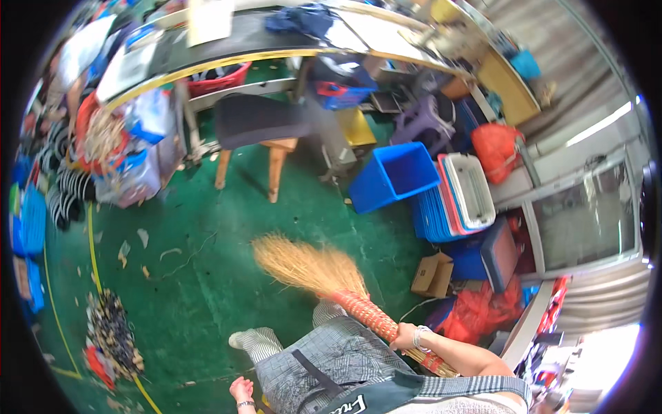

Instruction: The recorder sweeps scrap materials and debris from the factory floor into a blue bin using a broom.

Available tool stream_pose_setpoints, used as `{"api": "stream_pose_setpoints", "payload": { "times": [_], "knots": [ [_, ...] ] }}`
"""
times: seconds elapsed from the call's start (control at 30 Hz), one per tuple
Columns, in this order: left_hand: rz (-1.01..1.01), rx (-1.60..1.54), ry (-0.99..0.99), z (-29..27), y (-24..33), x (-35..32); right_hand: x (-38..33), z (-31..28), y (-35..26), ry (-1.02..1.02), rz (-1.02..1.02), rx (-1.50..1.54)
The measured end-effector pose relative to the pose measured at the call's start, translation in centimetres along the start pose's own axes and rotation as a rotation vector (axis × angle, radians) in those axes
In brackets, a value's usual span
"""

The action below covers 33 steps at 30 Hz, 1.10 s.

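My right hand (404, 336) is closed around the red-wrapped handle of a straw broom (314, 269). The broom's pale yellow bristles fan out to the left over the green floor, in front of my feet, and are a little blurred. Part of the handle continues past my hand toward my right arm. Low in the view, my left hand (241, 389) hangs beside my left leg, its fingers loosely curled and nothing visible in it. Scraps of pale debris (143, 238) lie on the floor left of the bristles.
A pile of dark and tan scraps (114, 334) lies at the left. A stool (255, 124) stands before the workbench (241, 58). To the right are a blue bin (376, 181), stacked baskets (469, 193), a cardboard box (433, 274) and red bags (483, 314). Another person's arm (72, 100) shows far left.
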<state>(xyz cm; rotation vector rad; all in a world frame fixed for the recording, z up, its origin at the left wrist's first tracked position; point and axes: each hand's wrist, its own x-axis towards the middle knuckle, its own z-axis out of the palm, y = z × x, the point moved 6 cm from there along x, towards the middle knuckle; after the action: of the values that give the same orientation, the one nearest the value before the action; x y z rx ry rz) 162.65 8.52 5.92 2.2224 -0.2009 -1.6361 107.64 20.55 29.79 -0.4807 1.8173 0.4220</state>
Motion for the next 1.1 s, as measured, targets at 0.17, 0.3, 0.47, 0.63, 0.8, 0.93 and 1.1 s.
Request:
{"api": "stream_pose_setpoints", "payload": {
  "times": [0.17, 0.3, 0.47, 0.63, 0.8, 0.93, 1.1],
  "knots": [
    [0.163, 0.158, -0.246, 23.6, 6.6, -3.9, 0.6, -1.7, 14.2, 0.074, 0.093, 0.339],
    [0.381, 0.420, -0.459, 47.7, 10.9, -10.4, 1.1, -0.3, 22.2, -0.016, 0.175, 0.706],
    [0.375, 0.672, -0.736, 74.8, 11.3, -19.9, 1.8, -1.3, 24.7, -0.056, 0.133, 1.326],
    [0.396, 0.775, -0.753, 95.2, 7.7, -22.6, 4.4, -3.1, 24.1, -0.045, 0.178, 1.710],
    [0.858, 0.792, -0.348, 105.4, 9.5, -14.1, 9.0, -6.7, 22.6, -0.037, 0.138, 1.847],
    [0.657, 0.353, -0.508, 104.0, 8.3, -15.9, 9.0, -10.0, 24.1, 0.005, 0.175, 1.818],
    [0.548, 0.216, -0.683, 81.8, 15.2, -14.3, 15.6, -17.2, 26.9, 0.177, 0.045, 1.650]
  ]
}}
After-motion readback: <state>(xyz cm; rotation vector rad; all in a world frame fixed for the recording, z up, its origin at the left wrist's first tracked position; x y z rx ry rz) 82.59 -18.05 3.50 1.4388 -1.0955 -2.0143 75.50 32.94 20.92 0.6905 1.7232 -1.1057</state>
